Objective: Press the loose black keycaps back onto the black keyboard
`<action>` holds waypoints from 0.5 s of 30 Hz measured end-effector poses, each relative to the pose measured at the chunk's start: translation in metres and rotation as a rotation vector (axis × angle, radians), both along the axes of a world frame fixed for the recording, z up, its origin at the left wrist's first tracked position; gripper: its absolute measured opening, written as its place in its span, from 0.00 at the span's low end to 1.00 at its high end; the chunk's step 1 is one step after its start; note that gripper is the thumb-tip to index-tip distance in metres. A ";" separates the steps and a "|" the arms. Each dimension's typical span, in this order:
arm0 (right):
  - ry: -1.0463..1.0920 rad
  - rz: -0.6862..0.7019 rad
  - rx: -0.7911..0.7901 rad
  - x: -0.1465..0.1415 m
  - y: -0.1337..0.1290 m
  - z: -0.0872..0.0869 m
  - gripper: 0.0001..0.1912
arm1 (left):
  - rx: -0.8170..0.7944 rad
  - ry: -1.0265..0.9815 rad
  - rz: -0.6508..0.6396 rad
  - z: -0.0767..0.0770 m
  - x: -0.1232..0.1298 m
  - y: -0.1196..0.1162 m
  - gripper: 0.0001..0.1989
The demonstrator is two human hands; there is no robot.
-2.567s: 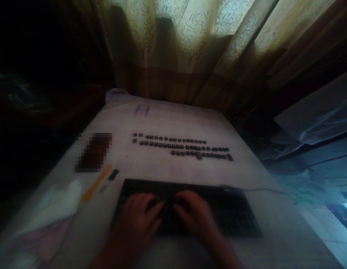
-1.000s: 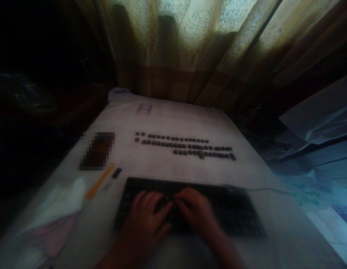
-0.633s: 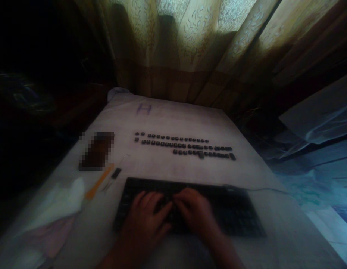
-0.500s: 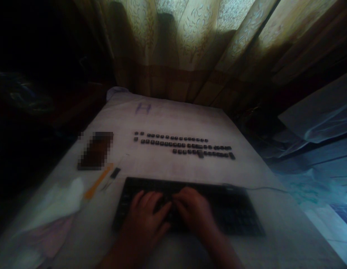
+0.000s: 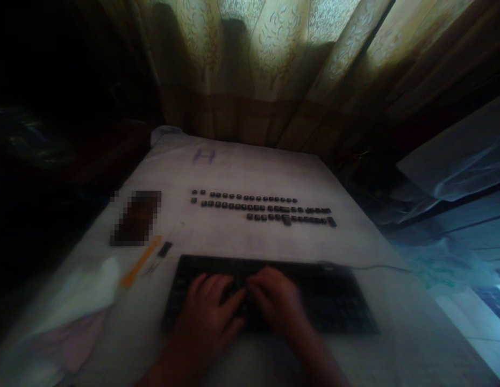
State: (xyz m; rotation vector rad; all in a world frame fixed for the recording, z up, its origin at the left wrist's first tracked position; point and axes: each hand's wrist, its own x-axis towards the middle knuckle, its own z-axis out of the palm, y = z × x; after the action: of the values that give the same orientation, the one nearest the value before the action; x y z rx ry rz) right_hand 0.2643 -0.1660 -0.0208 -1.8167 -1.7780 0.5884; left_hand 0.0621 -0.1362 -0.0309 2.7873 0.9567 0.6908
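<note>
A black computer keyboard (image 5: pixel 334 295) lies on the white-covered table, close to me. My left hand (image 5: pixel 207 309) rests over its left half with the fingers spread and the thumb side pointing to the right. Beside it, my right hand (image 5: pixel 278 298) bends over the middle of the keyboard, its fingers pressed together in a pinch. Whatever sits between those fingertips is too dark and blurred to make out. Beyond the keyboard, loose black keycaps (image 5: pixel 244 206) stand in rows on the cloth.
Left of the keyboard lie an orange strip-like tool (image 5: pixel 141 262), a small dark piece (image 5: pixel 165 249) with thin prongs, and a pixelated brown object (image 5: pixel 137 219). A pale cloth (image 5: pixel 84 295) is bunched nearby. The keyboard's cable (image 5: pixel 366 267) runs right. Curtains (image 5: pixel 278 54) hang behind.
The view has shifted slightly. Both hands stay in nearly the same pose over the keyboard, and the keycap rows look unchanged.
</note>
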 end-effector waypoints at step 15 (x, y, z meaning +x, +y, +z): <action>0.170 -0.617 0.256 0.109 -0.034 -0.001 0.17 | 0.047 -0.026 -0.034 0.002 0.000 -0.001 0.17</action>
State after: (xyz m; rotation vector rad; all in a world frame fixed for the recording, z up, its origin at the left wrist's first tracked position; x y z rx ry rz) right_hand 0.3736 -0.2000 -0.0216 -1.9259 -1.0397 0.2440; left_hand 0.0624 -0.1367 -0.0294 2.8208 0.8976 0.7520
